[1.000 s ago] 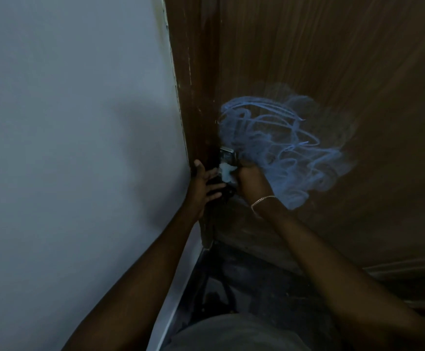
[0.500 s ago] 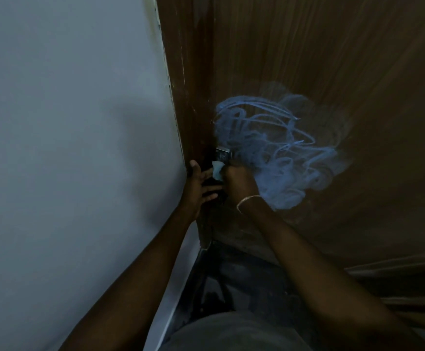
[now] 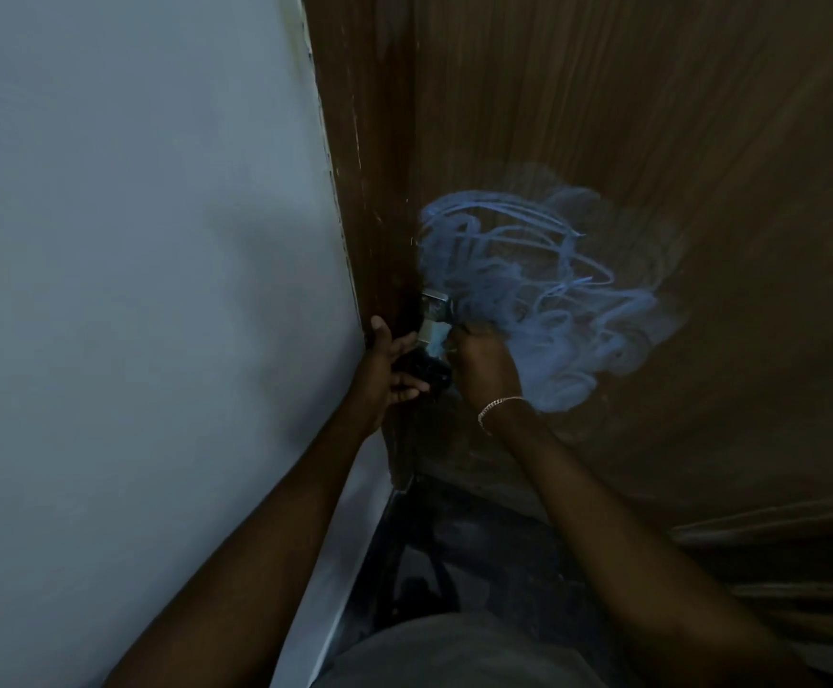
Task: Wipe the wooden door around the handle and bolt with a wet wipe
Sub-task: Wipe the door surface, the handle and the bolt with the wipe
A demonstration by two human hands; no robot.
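Observation:
The brown wooden door (image 3: 652, 116) fills the right half of the view, with pale blue scribbled smears (image 3: 538, 290) on it. A small metal bolt plate (image 3: 435, 307) sits at the door's left edge. Just below it, my right hand (image 3: 481, 365), with a thin bracelet on the wrist, presses a light blue wet wipe (image 3: 433, 340) against the hardware. My left hand (image 3: 389, 369) is wrapped on the dark door handle (image 3: 422, 372) beside the frame, thumb pointing up. Most of the handle is hidden by my fingers.
A pale grey wall (image 3: 131, 290) takes up the left half, meeting the dark door frame (image 3: 360, 191). Dark floor (image 3: 479, 553) lies below the door. My grey shirt (image 3: 454, 657) shows at the bottom edge.
Both hands stay at the handle and bolt. The view has shifted slightly, and the wipe has shifted only slightly under the bolt plate.

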